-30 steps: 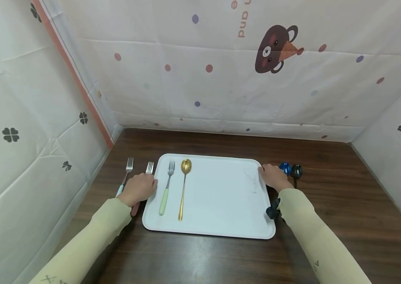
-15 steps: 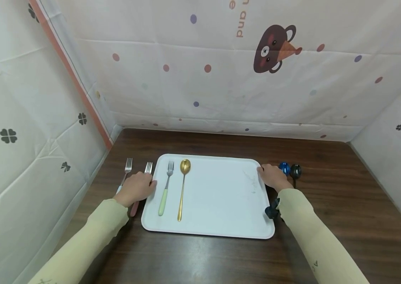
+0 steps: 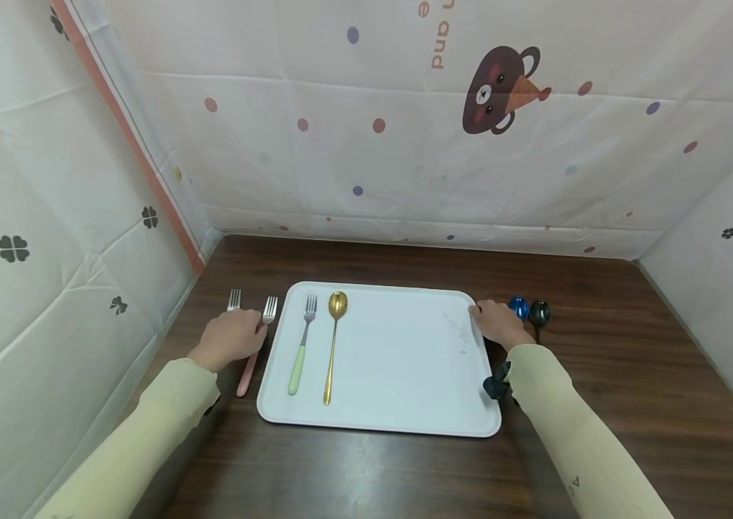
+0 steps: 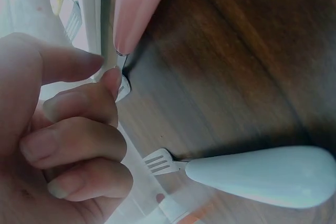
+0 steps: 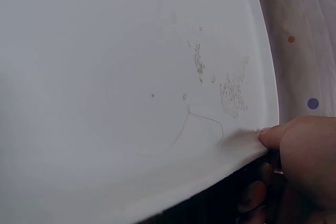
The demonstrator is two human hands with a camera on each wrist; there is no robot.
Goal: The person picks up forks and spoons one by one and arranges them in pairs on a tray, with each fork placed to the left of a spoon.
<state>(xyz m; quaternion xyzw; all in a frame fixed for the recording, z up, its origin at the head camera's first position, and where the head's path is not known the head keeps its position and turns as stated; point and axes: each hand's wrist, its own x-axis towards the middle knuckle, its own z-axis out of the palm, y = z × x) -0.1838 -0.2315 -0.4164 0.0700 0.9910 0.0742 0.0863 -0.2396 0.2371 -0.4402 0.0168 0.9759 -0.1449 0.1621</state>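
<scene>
White tray (image 3: 405, 360) flat on the dark wood counter (image 3: 353, 476), between the person's two hands. Right hand (image 3: 501, 324) at its right edge: thumb on top of the rim, other fingers curled below it in shadow, edge gripped between.

Left hand (image 3: 230, 337) off the tray's left side, well clear of the rim. Fingers loosely curled, thumb a little apart from them, no object visible in the grasp. In the head view it covers most of the pale-blue-handled fork (image 4: 252, 177), only the tines showing beyond the knuckles. Pink-handled fork (image 3: 246, 375) lies just beside, nearer the tray; its neck passes behind the index fingertip in the left wrist view. Cannot tell whether they touch.

On the tray, left part: green-handled fork (image 3: 298, 369), tines to the far side; gold spoon (image 3: 330, 367) next to it, bowl to the far side, the two apart. Right part bears brownish smudges (image 5: 231, 93) and a thin curved line (image 5: 206, 116).

Right of the right hand, side by side: blue spoon (image 3: 519, 308), dark spoon (image 3: 539, 314). Pale printed cloth (image 3: 275, 158) behind the counter.
</scene>
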